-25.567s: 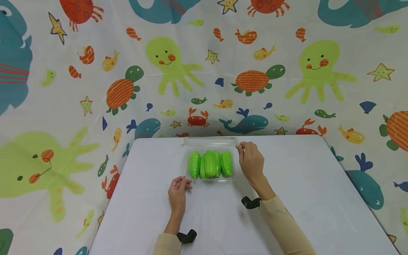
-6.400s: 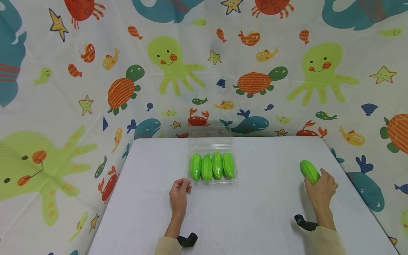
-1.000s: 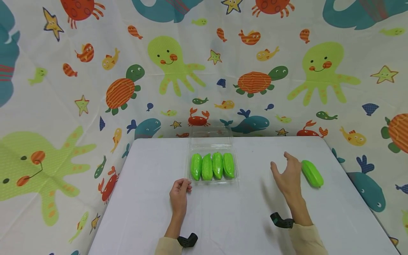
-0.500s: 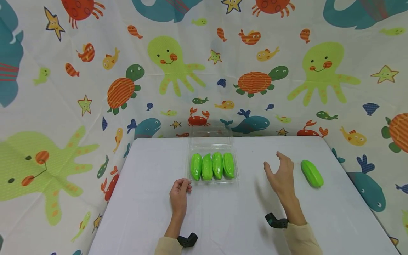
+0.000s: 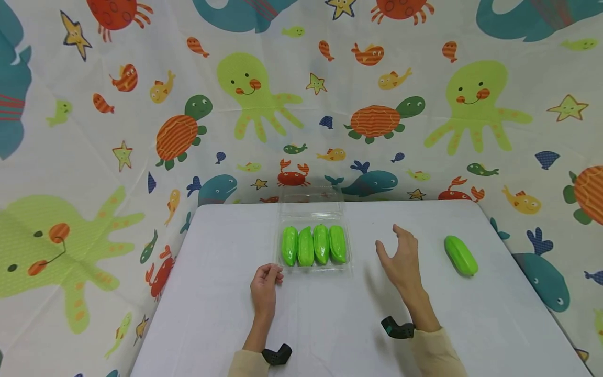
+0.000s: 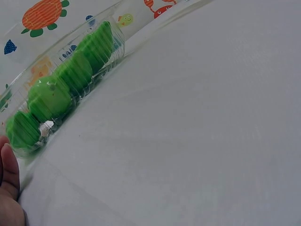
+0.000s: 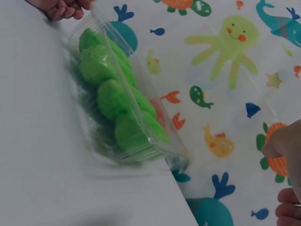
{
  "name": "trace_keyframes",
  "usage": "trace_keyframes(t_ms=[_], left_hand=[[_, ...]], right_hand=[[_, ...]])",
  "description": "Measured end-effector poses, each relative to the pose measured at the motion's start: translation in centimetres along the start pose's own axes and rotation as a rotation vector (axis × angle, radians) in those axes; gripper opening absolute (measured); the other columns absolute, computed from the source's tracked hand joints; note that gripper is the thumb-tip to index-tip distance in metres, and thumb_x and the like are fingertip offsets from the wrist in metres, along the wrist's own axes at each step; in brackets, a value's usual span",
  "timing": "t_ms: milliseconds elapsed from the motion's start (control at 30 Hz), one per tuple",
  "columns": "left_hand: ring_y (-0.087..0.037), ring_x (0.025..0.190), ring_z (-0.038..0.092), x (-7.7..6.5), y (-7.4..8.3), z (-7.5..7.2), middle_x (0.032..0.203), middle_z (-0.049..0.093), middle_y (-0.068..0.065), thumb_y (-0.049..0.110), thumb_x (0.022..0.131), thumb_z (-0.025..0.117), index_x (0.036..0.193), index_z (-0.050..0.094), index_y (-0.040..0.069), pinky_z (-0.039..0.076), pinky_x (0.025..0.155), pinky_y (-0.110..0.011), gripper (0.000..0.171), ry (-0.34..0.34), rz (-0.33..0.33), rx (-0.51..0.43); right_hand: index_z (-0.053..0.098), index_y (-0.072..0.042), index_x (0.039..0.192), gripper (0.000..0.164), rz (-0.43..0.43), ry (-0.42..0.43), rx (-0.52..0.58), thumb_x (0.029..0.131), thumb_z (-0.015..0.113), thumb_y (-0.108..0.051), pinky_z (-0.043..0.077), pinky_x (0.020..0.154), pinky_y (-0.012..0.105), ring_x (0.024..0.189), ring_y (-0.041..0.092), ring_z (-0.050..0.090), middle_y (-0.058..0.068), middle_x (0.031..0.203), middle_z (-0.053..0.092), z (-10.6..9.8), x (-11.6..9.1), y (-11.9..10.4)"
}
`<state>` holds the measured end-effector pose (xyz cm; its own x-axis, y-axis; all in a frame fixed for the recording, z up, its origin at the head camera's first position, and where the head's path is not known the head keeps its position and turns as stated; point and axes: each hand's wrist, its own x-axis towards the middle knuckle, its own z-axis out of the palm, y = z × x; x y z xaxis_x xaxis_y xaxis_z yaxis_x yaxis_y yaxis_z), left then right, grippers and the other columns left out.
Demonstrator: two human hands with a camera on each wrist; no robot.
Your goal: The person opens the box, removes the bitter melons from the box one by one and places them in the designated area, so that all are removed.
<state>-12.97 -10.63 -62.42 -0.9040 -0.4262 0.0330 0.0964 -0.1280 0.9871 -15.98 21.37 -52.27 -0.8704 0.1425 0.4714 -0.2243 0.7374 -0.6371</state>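
White table [image 5: 330, 324]; sea-creature printed cloth [image 5: 264, 94] behind.

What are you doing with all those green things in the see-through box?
A person sits at a white table with an open clear plastic box holding four shiny green toy fruits side by side. The left hand rests at the box's near left corner, fingers curled at its rim. The right hand hovers open and empty above the table, between the box and a fifth green toy fruit lying alone on the right.
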Motion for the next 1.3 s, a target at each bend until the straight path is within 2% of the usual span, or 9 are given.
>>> trace_keyframes(t_ms=[167, 400, 500, 633, 733, 1100, 1300], left_hand=[[-0.009, 0.071, 0.064, -0.1, 0.0, 0.0, 0.095, 0.068, -0.027, 0.015, 0.099, 0.063, 0.102, 0.064, -0.005, 0.056, 0.064, -0.02, 0.02, -0.003, -0.014, 0.007], [-0.01, 0.073, 0.064, -0.1, 0.0, 0.0, 0.094, 0.069, -0.021, 0.012, 0.1, 0.061, 0.105, 0.064, -0.005, 0.056, 0.065, -0.022, 0.019, -0.003, -0.035, 0.027], [-0.011, 0.073, 0.064, -0.7, 1.3, 0.2, 0.092, 0.069, -0.021, 0.01, 0.1, 0.059, 0.105, 0.063, -0.007, 0.056, 0.065, -0.022, 0.018, -0.013, -0.02, 0.041], [-0.01, 0.072, 0.063, -0.7, 1.2, 0.3, 0.094, 0.068, -0.028, 0.012, 0.1, 0.06, 0.104, 0.063, -0.007, 0.055, 0.065, -0.02, 0.02, -0.013, -0.01, 0.037], [-0.008, 0.072, 0.063, -0.4, 0.1, 0.2, 0.096, 0.067, -0.03, 0.015, 0.099, 0.062, 0.104, 0.064, -0.005, 0.055, 0.064, -0.019, 0.021, -0.001, -0.016, 0.02], [-0.007, 0.07, 0.063, -0.5, 0.0, 0.2, 0.093, 0.067, -0.028, 0.013, 0.099, 0.062, 0.102, 0.064, -0.004, 0.054, 0.062, -0.018, 0.018, 0.001, 0.003, 0.002], [-0.007, 0.07, 0.063, -0.4, 0.0, 0.1, 0.095, 0.066, -0.032, 0.014, 0.099, 0.062, 0.103, 0.063, -0.006, 0.054, 0.062, -0.018, 0.02, -0.004, -0.005, -0.004]], right_hand=[[0.048, 0.007, 0.139, 0.061, 0.005, -0.014, 0.004, 0.089, 0.073, -0.018, 0.047, 0.102, 0.057, 0.126, 0.041, 0.047, 0.027, 0.135, 0.054, 0.6, -0.2, -0.2], [0.049, 0.007, 0.138, 0.061, -0.045, -0.005, 0.003, 0.088, 0.074, -0.016, 0.049, 0.099, 0.055, 0.123, 0.04, 0.049, 0.027, 0.134, 0.055, 1.4, -0.6, -0.7], [0.049, 0.007, 0.138, 0.06, -0.053, -0.014, -0.003, 0.088, 0.074, -0.017, 0.05, 0.099, 0.054, 0.122, 0.039, 0.05, 0.026, 0.133, 0.055, 1.8, -0.7, -1.0], [0.05, 0.007, 0.137, 0.06, -0.064, -0.029, -0.007, 0.088, 0.075, -0.016, 0.052, 0.097, 0.053, 0.12, 0.038, 0.052, 0.026, 0.133, 0.056, 2.3, -0.8, -1.4], [0.05, 0.008, 0.137, 0.06, -0.079, -0.036, -0.002, 0.087, 0.075, -0.015, 0.052, 0.096, 0.053, 0.118, 0.039, 0.053, 0.026, 0.131, 0.057, 2.8, -0.9, -1.7], [0.051, 0.008, 0.134, 0.058, -0.084, -0.08, 0.009, 0.087, 0.075, -0.014, 0.053, 0.095, 0.051, 0.114, 0.038, 0.056, 0.026, 0.129, 0.058, 4.2, -1.2, -2.5], [0.052, 0.008, 0.134, 0.057, -0.096, -0.106, 0.011, 0.087, 0.074, -0.015, 0.054, 0.095, 0.049, 0.114, 0.037, 0.057, 0.026, 0.129, 0.058, 5.0, -1.2, -3.0]])
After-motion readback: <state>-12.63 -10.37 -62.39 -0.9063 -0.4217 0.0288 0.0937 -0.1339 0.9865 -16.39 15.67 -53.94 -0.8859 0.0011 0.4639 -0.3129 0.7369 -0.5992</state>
